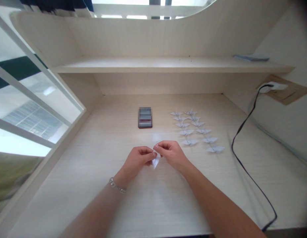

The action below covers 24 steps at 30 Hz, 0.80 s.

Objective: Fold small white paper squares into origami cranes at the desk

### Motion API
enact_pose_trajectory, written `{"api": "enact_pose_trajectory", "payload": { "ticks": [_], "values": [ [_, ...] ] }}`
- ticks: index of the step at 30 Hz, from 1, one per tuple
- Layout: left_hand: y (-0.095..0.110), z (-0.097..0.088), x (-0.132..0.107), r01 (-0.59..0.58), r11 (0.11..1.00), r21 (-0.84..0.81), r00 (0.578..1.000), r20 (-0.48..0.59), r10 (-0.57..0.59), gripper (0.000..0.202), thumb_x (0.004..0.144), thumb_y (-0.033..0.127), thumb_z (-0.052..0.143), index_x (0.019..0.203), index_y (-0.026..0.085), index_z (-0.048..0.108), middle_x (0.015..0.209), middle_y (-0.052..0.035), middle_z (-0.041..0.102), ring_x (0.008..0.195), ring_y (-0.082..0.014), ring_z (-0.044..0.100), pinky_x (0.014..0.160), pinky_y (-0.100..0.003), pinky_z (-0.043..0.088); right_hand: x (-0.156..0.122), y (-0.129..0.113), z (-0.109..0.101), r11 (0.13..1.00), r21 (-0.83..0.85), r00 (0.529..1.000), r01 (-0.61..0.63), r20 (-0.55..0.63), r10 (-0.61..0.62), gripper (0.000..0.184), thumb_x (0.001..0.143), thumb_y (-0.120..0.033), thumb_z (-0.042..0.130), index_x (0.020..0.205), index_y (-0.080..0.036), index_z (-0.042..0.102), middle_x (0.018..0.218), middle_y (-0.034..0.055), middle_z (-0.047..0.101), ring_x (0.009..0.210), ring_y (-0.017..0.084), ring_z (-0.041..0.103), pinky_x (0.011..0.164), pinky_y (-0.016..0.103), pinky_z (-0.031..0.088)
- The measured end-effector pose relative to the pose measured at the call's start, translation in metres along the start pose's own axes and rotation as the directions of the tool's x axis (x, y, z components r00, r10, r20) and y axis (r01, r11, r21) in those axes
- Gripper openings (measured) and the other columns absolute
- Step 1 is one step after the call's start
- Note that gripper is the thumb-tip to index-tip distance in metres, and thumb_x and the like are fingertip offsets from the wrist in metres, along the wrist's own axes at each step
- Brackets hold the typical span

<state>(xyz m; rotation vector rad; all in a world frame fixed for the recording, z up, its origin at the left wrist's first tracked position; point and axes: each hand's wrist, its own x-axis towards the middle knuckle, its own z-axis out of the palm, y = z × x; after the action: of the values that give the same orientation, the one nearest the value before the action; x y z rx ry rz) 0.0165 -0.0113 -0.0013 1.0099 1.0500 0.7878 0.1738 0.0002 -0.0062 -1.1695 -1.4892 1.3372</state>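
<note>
A small piece of folded white paper (155, 161) is held just above the desk, its pointed end toward me. My left hand (141, 157) pinches it from the left, thumb on top. From the right, the thumb and forefinger of my right hand (170, 151) pinch its upper end. The fingers cover much of the upper part, so its full shape is hidden. To the right, several white paper cranes (185, 132) stand on the desk in two slanting rows.
A phone (145, 117) with a blurred screen lies beyond my hands. A black cable (242, 165) runs from the wall socket (287, 90) down the desk's right side. A shelf (153, 64) spans the back, with a flat stack (251, 58) at its right end. Window bars stand left.
</note>
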Motion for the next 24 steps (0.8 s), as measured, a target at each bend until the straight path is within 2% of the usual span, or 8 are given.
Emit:
{"api": "enact_pose_trajectory", "payload": {
  "ticks": [13,20,24],
  "values": [
    [-0.0035,-0.0024,0.0003,-0.019,1.0,0.008,1.0,0.006,0.019,0.02,0.065,0.03,0.07,0.073,0.012,0.068,0.066,-0.0034,0.064,0.058,-0.0112,0.055,0.055,-0.023,0.042,-0.0002,-0.0011,0.0001,0.999,0.049,1.0,-0.01,0.017,0.009,0.02,0.074,-0.032,0.058,0.066,-0.014,0.063,0.057,-0.0017,0.053,0.054,0.01,0.045,0.053,0.023,0.034],
    [-0.0024,-0.0012,-0.0007,-0.006,1.0,0.013,1.0,-0.005,0.006,0.021,0.065,0.031,0.07,0.07,0.011,0.067,0.065,-0.0034,0.063,0.057,-0.0107,0.054,0.054,-0.023,0.042,0.0022,-0.003,0.0012,0.983,0.16,0.994,-0.09,-0.04,0.098,0.022,0.074,-0.033,0.056,0.076,-0.014,0.068,0.058,0.0004,0.057,0.054,0.011,0.05,0.052,0.023,0.04],
    [-0.0027,-0.0017,-0.0005,-0.008,1.0,0.027,1.0,-0.004,0.008,0.021,0.065,0.032,0.07,0.069,0.012,0.067,0.062,-0.0022,0.061,0.056,-0.0105,0.053,0.054,-0.023,0.042,0.0025,-0.0033,-0.0017,0.98,0.185,0.991,-0.073,-0.098,0.092,0.026,0.075,-0.039,0.056,0.076,-0.015,0.065,0.063,0.0009,0.057,0.055,0.011,0.051,0.051,0.023,0.041]
  ]
}}
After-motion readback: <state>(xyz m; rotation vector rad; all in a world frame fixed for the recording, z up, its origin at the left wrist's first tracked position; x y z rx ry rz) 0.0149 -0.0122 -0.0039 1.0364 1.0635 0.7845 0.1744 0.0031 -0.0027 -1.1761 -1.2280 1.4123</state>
